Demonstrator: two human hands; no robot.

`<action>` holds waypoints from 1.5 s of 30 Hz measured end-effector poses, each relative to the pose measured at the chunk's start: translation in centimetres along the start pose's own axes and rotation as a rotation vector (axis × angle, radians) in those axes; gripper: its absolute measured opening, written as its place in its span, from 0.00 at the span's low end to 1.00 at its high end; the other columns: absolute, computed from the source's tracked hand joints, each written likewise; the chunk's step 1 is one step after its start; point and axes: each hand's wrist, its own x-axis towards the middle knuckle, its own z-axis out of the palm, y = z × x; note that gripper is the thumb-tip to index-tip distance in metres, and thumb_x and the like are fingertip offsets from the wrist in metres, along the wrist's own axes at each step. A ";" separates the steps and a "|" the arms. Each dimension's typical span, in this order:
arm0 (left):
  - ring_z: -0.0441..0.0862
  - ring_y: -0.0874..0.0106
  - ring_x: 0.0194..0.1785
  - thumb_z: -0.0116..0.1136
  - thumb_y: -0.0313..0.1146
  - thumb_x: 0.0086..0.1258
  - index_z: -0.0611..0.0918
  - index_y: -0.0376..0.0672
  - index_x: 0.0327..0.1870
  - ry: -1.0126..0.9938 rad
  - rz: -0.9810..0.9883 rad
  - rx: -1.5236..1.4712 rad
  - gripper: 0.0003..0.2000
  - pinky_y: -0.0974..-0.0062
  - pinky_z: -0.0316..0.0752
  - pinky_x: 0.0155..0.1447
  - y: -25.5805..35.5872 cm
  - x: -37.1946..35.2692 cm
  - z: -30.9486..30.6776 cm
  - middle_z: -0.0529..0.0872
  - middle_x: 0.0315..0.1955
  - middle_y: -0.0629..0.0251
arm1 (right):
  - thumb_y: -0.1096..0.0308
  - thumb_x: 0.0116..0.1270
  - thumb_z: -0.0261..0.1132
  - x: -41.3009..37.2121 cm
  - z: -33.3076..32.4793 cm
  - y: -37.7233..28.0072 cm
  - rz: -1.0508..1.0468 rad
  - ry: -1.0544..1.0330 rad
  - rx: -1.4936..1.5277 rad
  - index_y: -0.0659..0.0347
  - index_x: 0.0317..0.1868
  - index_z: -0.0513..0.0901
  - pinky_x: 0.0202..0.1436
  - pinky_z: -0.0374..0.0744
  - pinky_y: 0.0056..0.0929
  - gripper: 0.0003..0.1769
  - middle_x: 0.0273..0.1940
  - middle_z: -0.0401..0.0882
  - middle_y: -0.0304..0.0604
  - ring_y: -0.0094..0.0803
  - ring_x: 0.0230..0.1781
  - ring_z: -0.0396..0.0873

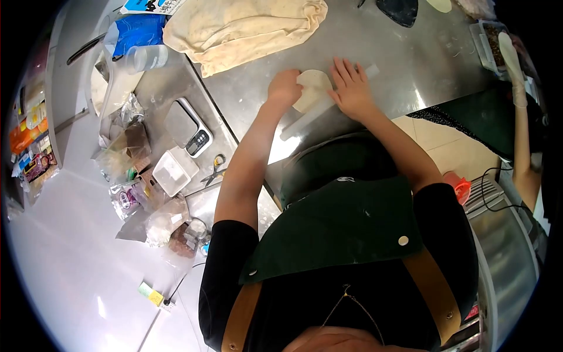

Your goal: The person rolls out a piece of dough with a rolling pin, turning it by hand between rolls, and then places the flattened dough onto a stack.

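Dough disc lies flat on the steel tabletop, pale and roughly round, between the person's two hands. Well to the left of the disc and nearer the person, a heap of clear food bags lies beside a white tub, with a digital scale and a pair of scissors a little closer to the disc. Beyond the disc, up and to its left, spreads a large cream sheet; I cannot tell whether it is cloth or dough.

The left hand sits at the disc's left edge, its grip curled closed, knuckles up; whether it pinches the dough is hidden. A pale rolling pin runs slantwise under the disc's near edge. The right hand lies flat on the pin at the disc's right side, grip open with fingers spread, pressing rather than clasping.

Far to the right of the disc, a co-worker's gloved hand hangs over a small tray.

The step in hand looks like rolling the disc thin. The next pass would likely call for steady palm pressure on the pin while the left hand turns the disc a little.
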 end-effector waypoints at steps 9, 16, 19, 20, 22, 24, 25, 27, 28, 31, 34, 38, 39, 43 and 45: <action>0.83 0.52 0.50 0.63 0.26 0.59 0.84 0.40 0.49 -0.076 -0.138 -0.299 0.15 0.60 0.78 0.52 2.8 -3.2 -2.9 0.86 0.46 0.49 | 0.65 0.48 0.75 -3.5 -6.1 4.0 -0.219 -0.227 0.130 0.56 0.38 0.78 0.76 0.60 0.51 0.18 0.57 0.75 0.45 0.41 0.64 0.71; 0.84 0.53 0.46 0.63 0.27 0.60 0.83 0.40 0.54 -0.127 -0.115 -0.223 0.18 0.62 0.77 0.52 -1.1 -2.0 0.1 0.87 0.43 0.52 | 0.59 0.53 0.74 0.9 -5.8 3.0 -0.207 -0.246 0.142 0.57 0.43 0.80 0.75 0.61 0.49 0.19 0.57 0.76 0.45 0.41 0.61 0.72; 0.85 0.58 0.44 0.64 0.28 0.61 0.83 0.40 0.55 -0.128 -0.153 -0.329 0.18 0.66 0.78 0.51 -1.7 -1.4 0.1 0.88 0.41 0.53 | 0.56 0.59 0.70 2.5 -2.8 2.2 -0.110 -0.134 0.133 0.59 0.48 0.79 0.76 0.60 0.50 0.21 0.60 0.74 0.47 0.44 0.64 0.71; 0.85 0.60 0.44 0.64 0.28 0.62 0.83 0.39 0.55 -0.130 -0.166 -0.381 0.18 0.67 0.78 0.50 -2.1 -1.1 0.5 0.88 0.40 0.54 | 0.56 0.61 0.68 3.1 -1.7 1.4 -0.058 -0.072 0.074 0.60 0.51 0.79 0.76 0.59 0.50 0.22 0.63 0.73 0.49 0.45 0.66 0.69; 0.85 0.65 0.43 0.63 0.27 0.63 0.83 0.38 0.55 -0.118 -0.171 -0.492 0.17 0.70 0.77 0.49 -1.7 -0.7 0.3 0.88 0.39 0.55 | 0.57 0.65 0.64 2.6 -0.4 0.9 0.023 -0.023 -0.012 0.61 0.56 0.78 0.77 0.57 0.51 0.23 0.67 0.70 0.50 0.46 0.70 0.66; 0.85 0.68 0.43 0.62 0.27 0.65 0.83 0.36 0.54 -0.102 -0.172 -0.598 0.16 0.72 0.77 0.49 -1.8 -1.1 0.4 0.88 0.39 0.56 | 0.58 0.68 0.59 1.2 -0.1 0.4 0.083 -0.042 -0.069 0.61 0.62 0.76 0.77 0.55 0.52 0.25 0.71 0.66 0.52 0.48 0.74 0.62; 0.84 0.69 0.43 0.61 0.26 0.65 0.83 0.35 0.54 -0.084 -0.157 -0.651 0.16 0.72 0.77 0.48 -1.8 -0.7 0.5 0.88 0.40 0.56 | 0.59 0.68 0.59 0.9 -0.1 0.5 0.083 -0.048 -0.066 0.62 0.63 0.74 0.77 0.55 0.53 0.26 0.72 0.64 0.52 0.47 0.74 0.61; 0.84 0.71 0.43 0.60 0.25 0.66 0.83 0.33 0.54 -0.078 -0.158 -0.725 0.15 0.73 0.77 0.48 -1.7 -0.1 0.5 0.88 0.40 0.58 | 0.61 0.67 0.59 0.2 -0.4 0.6 0.082 -0.067 -0.060 0.63 0.66 0.72 0.77 0.55 0.53 0.28 0.74 0.61 0.51 0.47 0.75 0.59; 0.83 0.72 0.42 0.60 0.25 0.67 0.83 0.33 0.54 -0.095 -0.177 -0.739 0.15 0.74 0.76 0.48 -1.8 0.2 0.4 0.88 0.41 0.60 | 0.61 0.67 0.59 1.6 -0.4 0.2 0.105 -0.072 -0.079 0.62 0.67 0.72 0.77 0.55 0.53 0.28 0.74 0.61 0.51 0.47 0.75 0.59; 0.83 0.73 0.42 0.60 0.25 0.68 0.83 0.33 0.54 -0.110 -0.192 -0.693 0.15 0.74 0.76 0.48 -1.5 1.0 0.2 0.88 0.41 0.61 | 0.61 0.67 0.58 5.6 0.6 -0.2 0.152 -0.067 -0.110 0.62 0.68 0.71 0.76 0.56 0.55 0.30 0.74 0.62 0.51 0.49 0.75 0.60; 0.85 0.67 0.41 0.61 0.27 0.65 0.86 0.35 0.48 -0.087 -0.168 -0.577 0.12 0.71 0.77 0.48 -1.9 1.1 0.4 0.89 0.38 0.57 | 0.61 0.68 0.57 4.4 0.4 -0.1 0.135 -0.046 -0.077 0.62 0.70 0.67 0.77 0.56 0.55 0.31 0.74 0.61 0.52 0.49 0.75 0.59; 0.86 0.60 0.41 0.63 0.31 0.61 0.87 0.39 0.45 -0.100 -0.139 -0.430 0.12 0.67 0.78 0.49 -1.4 1.7 0.3 0.89 0.37 0.54 | 0.59 0.71 0.54 3.0 0.5 0.2 0.103 -0.107 -0.097 0.63 0.72 0.64 0.78 0.53 0.54 0.32 0.76 0.57 0.53 0.49 0.77 0.55; 0.86 0.59 0.41 0.64 0.32 0.61 0.87 0.39 0.44 -0.137 -0.152 -0.373 0.12 0.66 0.78 0.49 -1.0 1.8 0.2 0.89 0.37 0.53 | 0.59 0.71 0.54 4.4 0.6 0.0 0.122 -0.138 -0.122 0.63 0.72 0.65 0.78 0.53 0.54 0.32 0.76 0.58 0.53 0.49 0.77 0.55; 0.86 0.55 0.43 0.65 0.35 0.61 0.87 0.40 0.42 -0.183 -0.151 -0.142 0.11 0.62 0.79 0.51 0.1 2.3 -0.4 0.89 0.38 0.52 | 0.56 0.71 0.55 8.1 1.2 0.0 0.062 -0.028 -0.098 0.63 0.71 0.65 0.77 0.55 0.54 0.32 0.75 0.60 0.53 0.48 0.76 0.57; 0.85 0.53 0.44 0.65 0.34 0.61 0.87 0.40 0.44 -0.159 -0.122 -0.061 0.12 0.61 0.78 0.51 0.5 2.4 -0.2 0.88 0.39 0.52 | 0.54 0.71 0.55 5.5 0.6 0.3 0.016 -0.063 -0.116 0.63 0.71 0.66 0.77 0.55 0.54 0.33 0.74 0.61 0.53 0.49 0.75 0.58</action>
